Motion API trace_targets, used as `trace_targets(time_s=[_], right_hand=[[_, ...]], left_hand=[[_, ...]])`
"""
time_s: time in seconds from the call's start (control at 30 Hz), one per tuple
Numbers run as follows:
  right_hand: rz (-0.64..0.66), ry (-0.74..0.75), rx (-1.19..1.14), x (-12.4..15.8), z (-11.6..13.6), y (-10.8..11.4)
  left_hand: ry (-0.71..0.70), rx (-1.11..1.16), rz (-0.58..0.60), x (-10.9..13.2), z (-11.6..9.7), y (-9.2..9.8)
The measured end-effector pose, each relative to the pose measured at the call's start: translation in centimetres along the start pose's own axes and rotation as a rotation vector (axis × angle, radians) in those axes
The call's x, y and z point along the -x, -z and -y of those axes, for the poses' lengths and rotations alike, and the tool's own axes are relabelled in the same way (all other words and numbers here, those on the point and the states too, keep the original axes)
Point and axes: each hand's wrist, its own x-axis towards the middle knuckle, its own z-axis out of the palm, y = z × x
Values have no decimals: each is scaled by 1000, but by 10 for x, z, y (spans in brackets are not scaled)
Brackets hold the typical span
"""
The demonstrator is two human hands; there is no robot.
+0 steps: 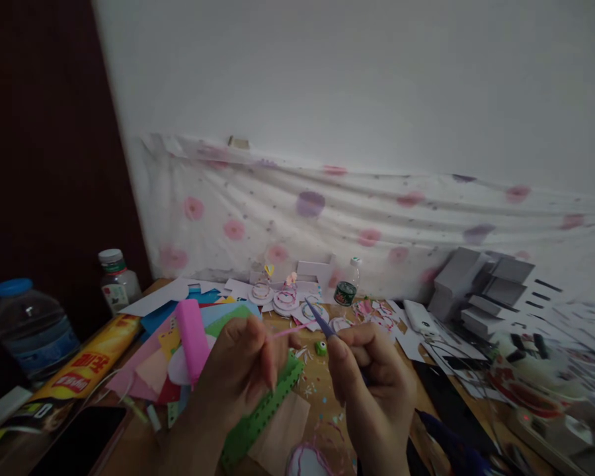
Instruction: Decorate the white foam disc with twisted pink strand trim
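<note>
Near the middle, my left hand [242, 367] is closed, pinching a thin pink paper strip [290, 330]. The strip stretches right, toward a slim purple-blue pointed tool [320, 318], apparently tweezers, gripped in my right hand [371, 387]. Whether the strip touches the tool's tip is too blurred to tell. Below my hands lies a green perforated template [265, 410], partly covered by my left hand. A small green frog-like piece [320, 348] sits between the hands, farther back. Closer to me are pink curled strips on a white disc [307, 461].
White discs with pink coils [286, 301] stand toward the wall beside a small bottle [346, 283]. At left are coloured papers, a pink case [192, 340], a phone [79, 443] and a water bottle [32, 330]. Stacked white boxes [459, 281] and purple-handled scissors [451, 439] occupy the right.
</note>
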Motion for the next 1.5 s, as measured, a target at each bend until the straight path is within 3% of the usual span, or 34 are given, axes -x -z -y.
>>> trace_targets(time_s=[0.13,0.23,0.43,0.5,0.6,0.77,0.93,1.03,1.17,1.3,1.5], right_hand=[[-14,-35,-3,3,-4,-1],[19,-90,9,4,-1,-3],[-51,-196,24,5,5,-11],[-68,-186,41,5,4,-11],[-75,-156,60,2,-2,-10],[-64,-71,25,0,-10,-6],[-94,-182,-11,2,-5,-7],[-77,-254,-71,3,-5,-6],[21,-236,-178,2,-14,-1],[39,-259,-213,2,-17,2],[3,-329,-197,3,-10,-2]], left_hand=[[-161,195,-129,-4,4,-12],[-205,276,-239,-5,8,-19],[-231,214,-333,-8,6,-22],[-255,120,-337,-8,5,-19],[-327,-219,-347,-5,6,-11],[-611,-791,-368,-3,7,-2],[-728,-898,-385,-4,5,6],[-707,-863,-321,-3,-1,10],[-621,-852,-274,-1,-10,9],[-525,-826,-232,3,-16,4],[-186,-667,-264,7,-15,2]])
